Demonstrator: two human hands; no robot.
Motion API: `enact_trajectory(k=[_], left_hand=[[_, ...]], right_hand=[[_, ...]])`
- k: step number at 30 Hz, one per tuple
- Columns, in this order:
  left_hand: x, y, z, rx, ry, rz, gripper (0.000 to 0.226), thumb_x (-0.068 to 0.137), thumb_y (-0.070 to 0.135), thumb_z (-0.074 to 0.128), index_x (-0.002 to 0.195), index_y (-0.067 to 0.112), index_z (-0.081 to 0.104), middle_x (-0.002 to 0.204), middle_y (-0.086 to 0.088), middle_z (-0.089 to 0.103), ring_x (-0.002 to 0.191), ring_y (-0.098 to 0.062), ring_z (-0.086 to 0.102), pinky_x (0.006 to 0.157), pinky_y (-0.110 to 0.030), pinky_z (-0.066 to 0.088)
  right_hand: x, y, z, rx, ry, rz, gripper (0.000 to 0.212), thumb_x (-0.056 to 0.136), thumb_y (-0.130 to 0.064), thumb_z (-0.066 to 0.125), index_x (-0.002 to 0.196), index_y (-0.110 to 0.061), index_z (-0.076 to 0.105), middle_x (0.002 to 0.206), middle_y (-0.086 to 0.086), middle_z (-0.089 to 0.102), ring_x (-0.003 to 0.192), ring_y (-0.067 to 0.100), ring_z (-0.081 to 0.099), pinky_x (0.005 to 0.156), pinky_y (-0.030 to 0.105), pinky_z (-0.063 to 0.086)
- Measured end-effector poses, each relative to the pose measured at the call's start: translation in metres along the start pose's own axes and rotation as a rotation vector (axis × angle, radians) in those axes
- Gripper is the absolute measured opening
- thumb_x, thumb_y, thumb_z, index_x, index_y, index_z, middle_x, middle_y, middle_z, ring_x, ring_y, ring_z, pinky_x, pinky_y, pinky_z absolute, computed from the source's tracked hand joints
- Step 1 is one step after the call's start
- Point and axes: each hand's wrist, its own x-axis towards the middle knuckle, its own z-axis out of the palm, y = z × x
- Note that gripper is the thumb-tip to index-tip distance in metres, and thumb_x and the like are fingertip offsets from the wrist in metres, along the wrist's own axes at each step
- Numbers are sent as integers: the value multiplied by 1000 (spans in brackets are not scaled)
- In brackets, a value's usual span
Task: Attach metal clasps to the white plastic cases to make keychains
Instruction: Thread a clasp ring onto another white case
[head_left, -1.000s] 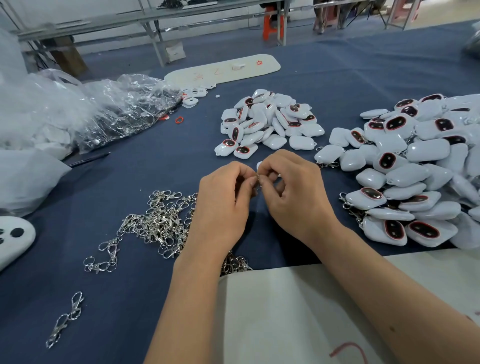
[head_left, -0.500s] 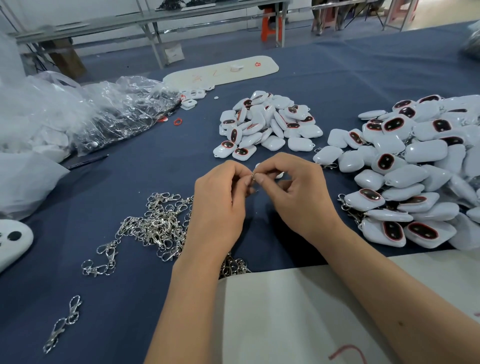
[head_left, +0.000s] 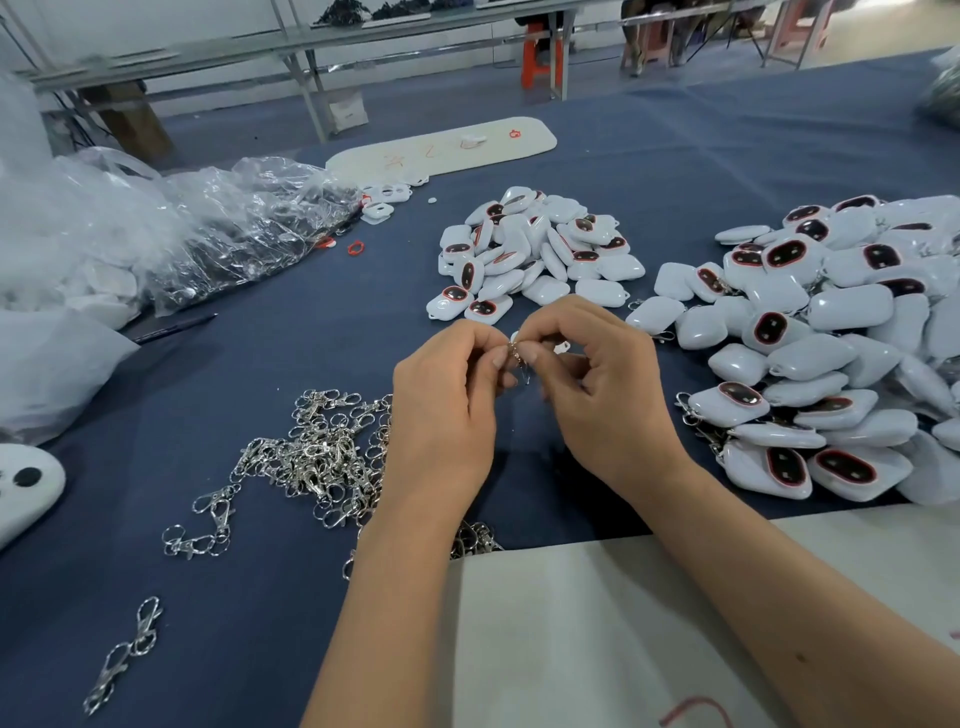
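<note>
From the head camera, the left hand (head_left: 441, 410) and right hand (head_left: 602, 389) meet fingertip to fingertip, both pinching one small metal clasp (head_left: 516, 355); a white case (head_left: 561, 347) peeks out just behind the right fingers (head_left: 530, 353). The ring looks tiny, so a slipping nail could let it snap closed or drop among the loose clasps (head_left: 322, 457) beside the left wrist

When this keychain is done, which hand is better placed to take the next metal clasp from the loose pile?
Probably the left hand. The pile of metal clasps lies directly beside it on the blue cloth, while the right hand sits nearer the big heap of white cases on the opposite side.
</note>
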Motion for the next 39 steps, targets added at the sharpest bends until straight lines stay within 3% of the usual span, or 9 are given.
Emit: enact_trajectory(k=[7, 10, 13, 15, 18, 23, 32, 36, 39], left_hand=[[-1, 2, 6, 65, 44, 18, 13, 96, 12, 56, 88, 16, 66, 77, 9, 65, 75, -16, 65, 70, -44, 57], [-2, 1, 5, 117, 50, -5, 12, 94, 12, 56, 86, 17, 65, 78, 9, 66, 75, -15, 67, 70, -45, 56], [-3, -1, 3, 153, 63, -48, 14, 95, 9, 56, 85, 17, 63, 79, 9, 67, 76, -17, 69, 72, -46, 56], [-2, -3, 2, 177, 61, -72, 16, 96, 6, 58, 85, 17, 63, 79, 8, 68, 77, -17, 69, 74, -46, 55], [-2, -4, 1, 209, 45, -82, 15, 96, 7, 59, 85, 16, 64, 80, 10, 68, 78, -15, 67, 75, -43, 55], [-4, -3, 3, 165, -30, -138, 17, 95, 10, 63, 82, 20, 65, 75, 12, 68, 73, -8, 67, 73, -38, 56], [-4, 3, 7, 161, -183, -137, 21, 90, 13, 68, 75, 27, 64, 71, 13, 68, 67, -9, 64, 61, -18, 48], [-5, 7, 7, 139, -221, -132, 21, 88, 12, 70, 74, 26, 65, 73, 14, 69, 68, -8, 64, 60, -13, 46], [-5, 6, 6, 132, -209, -123, 21, 87, 10, 70, 73, 25, 64, 72, 12, 68, 65, -9, 63, 59, -15, 46]], right_hand=[[0, -3, 1, 94, 36, 163, 14, 94, -1, 68, 87, -12, 71, 80, -7, 69, 68, 8, 59, 63, 24, 48], [-1, -2, 3, -90, 81, 223, 12, 91, -5, 71, 90, -17, 74, 82, -10, 71, 75, 7, 63, 70, 16, 45], [0, 1, 3, -456, 86, 225, 23, 90, -7, 69, 110, -18, 72, 108, -7, 70, 106, 18, 57, 87, 20, 38], [1, 1, 6, -581, -55, 189, 43, 91, -9, 68, 133, -17, 65, 137, -2, 61, 131, 25, 45, 103, 18, 30], [0, -1, 10, -694, -277, 195, 59, 97, -19, 65, 153, -25, 47, 159, -2, 44, 149, 26, 30, 117, 38, 33], [-2, -3, 4, -697, -132, 248, 49, 92, -32, 75, 137, -24, 58, 121, -5, 68, 118, 21, 46, 99, 35, 41], [4, -2, -9, -275, 155, 435, 30, 106, -23, 56, 133, -12, 65, 114, 0, 72, 105, 13, 64, 95, 19, 43], [5, 2, -11, -103, 182, 498, 27, 105, -19, 56, 130, -16, 66, 114, 1, 73, 103, 19, 68, 98, 38, 54], [5, 7, -11, -127, 170, 504, 22, 94, -17, 70, 116, -21, 67, 96, -9, 71, 84, 1, 66, 82, 16, 51]])
